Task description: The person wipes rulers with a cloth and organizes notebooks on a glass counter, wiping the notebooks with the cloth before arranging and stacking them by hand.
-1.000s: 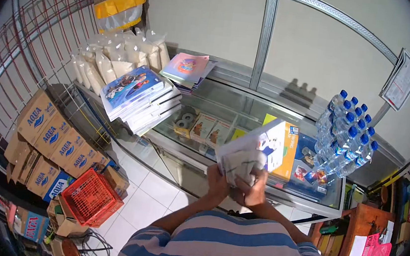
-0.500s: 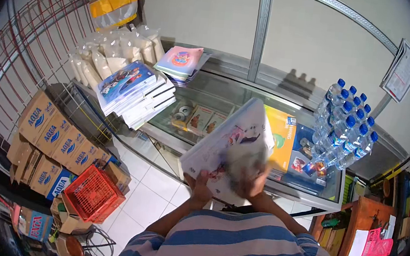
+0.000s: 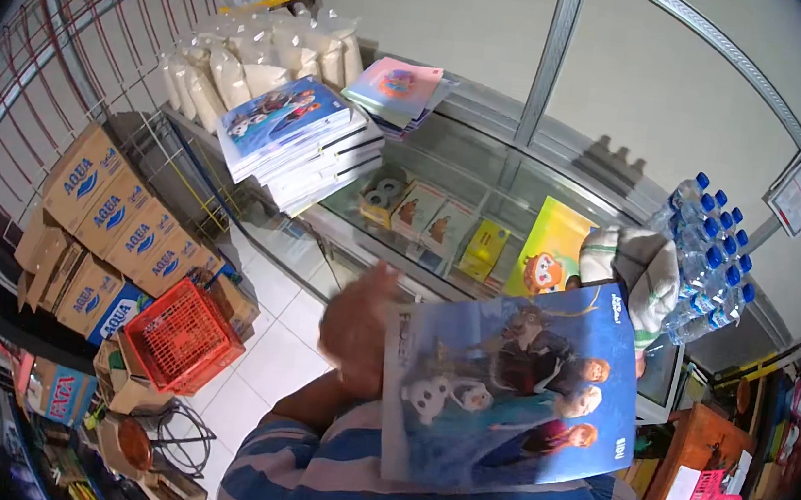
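Note:
A blue Frozen picture book [image 3: 512, 398] is held up in front of my chest, its cover with cartoon figures facing me. My left hand [image 3: 360, 329] is smeared by motion beside the book's left edge, so its fingers cannot be made out. My right hand [image 3: 640, 363] is mostly hidden behind the book and a white cloth with dark stripes [image 3: 647, 276]; a bit of finger shows at the book's right edge. The cloth is bunched at the book's upper right corner. On the glass counter beyond lies a yellow-green book with an orange cartoon animal [image 3: 546, 260].
A book stack [image 3: 309, 148] stands on the glass counter [image 3: 409, 168] beside bags of white contents [image 3: 274, 56] and a pink-topped pile [image 3: 395, 85]. Water bottles [image 3: 712, 258] stand right. Aqua cartons [image 3: 120, 225] and a red crate [image 3: 185, 335] are at left.
The picture book has turned over, now showing its blue cover, and come closer to me. My left hand has moved off its lower edge. The cloth has shifted to the upper right corner.

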Motion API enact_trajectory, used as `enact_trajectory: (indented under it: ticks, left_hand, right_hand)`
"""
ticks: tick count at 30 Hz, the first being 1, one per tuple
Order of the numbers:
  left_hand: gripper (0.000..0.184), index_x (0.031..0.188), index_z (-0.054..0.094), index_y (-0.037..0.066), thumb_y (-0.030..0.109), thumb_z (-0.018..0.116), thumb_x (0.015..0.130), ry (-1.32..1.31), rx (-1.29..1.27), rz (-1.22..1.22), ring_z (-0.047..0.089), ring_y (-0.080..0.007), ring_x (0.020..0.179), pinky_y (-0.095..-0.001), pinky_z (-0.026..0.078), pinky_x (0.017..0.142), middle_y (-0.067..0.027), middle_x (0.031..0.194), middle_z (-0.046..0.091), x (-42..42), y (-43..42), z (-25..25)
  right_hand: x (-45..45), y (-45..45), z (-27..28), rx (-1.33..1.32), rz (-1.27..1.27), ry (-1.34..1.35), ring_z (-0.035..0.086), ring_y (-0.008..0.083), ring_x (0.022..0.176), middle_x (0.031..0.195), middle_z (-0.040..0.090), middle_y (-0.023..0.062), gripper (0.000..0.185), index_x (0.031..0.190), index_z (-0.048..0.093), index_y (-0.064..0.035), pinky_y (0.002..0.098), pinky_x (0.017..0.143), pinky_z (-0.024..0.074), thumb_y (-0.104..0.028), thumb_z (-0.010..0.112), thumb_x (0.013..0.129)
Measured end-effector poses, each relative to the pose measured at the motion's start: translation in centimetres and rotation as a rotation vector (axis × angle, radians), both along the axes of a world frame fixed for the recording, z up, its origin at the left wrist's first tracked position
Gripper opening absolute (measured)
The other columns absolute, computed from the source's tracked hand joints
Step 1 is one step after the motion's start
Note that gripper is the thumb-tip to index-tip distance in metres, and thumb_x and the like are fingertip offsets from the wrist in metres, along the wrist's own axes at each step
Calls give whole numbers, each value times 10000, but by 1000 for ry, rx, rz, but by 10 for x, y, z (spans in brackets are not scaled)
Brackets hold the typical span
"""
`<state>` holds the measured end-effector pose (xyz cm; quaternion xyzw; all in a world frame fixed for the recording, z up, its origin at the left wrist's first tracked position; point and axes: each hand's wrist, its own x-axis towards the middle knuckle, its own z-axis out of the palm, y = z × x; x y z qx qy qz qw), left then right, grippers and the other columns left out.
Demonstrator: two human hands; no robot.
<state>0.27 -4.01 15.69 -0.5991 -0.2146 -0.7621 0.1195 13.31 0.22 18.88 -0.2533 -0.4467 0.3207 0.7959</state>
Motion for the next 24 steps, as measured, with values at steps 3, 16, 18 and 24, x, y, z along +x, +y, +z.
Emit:
enact_trajectory:
  ticks: [3,16,18,24]
  left_hand:
    - [427,1134,580,16,374,498,916,-838,-263,-281,635,-274,819,-387,508,852,-166,953,662,-13,0,-63]
    - [165,1019,545,-20,-15,563,855,-505,-519,-274,636,-326,876,-474,515,850,-222,964,632,-113,-88,-276]
    - [141,986,544,-26,-59,567,851,-621,-443,-488,642,-337,899,-490,519,847,-231,964,630,-122,-107,-276]
    - [147,973,553,-19,-21,548,827,-906,-469,-488,637,-318,877,-454,518,822,-206,962,633,-156,-164,-278]
  right_hand:
    - [-19,6,36,-2,-5,64,587,239,982,1170,566,153,432,1289,466,-54,390,919,455,-321,423,952]
    - [-18,58,-109,-50,642,-741,567,206,829,1009,602,132,290,1118,542,4,321,777,448,-216,516,930]
    - [-21,65,-124,45,714,-941,550,187,806,999,597,116,275,1100,557,7,318,771,438,-192,539,911]
    - [-20,78,-123,-346,822,-558,531,169,767,881,604,69,269,1099,595,6,284,701,431,-129,514,881]
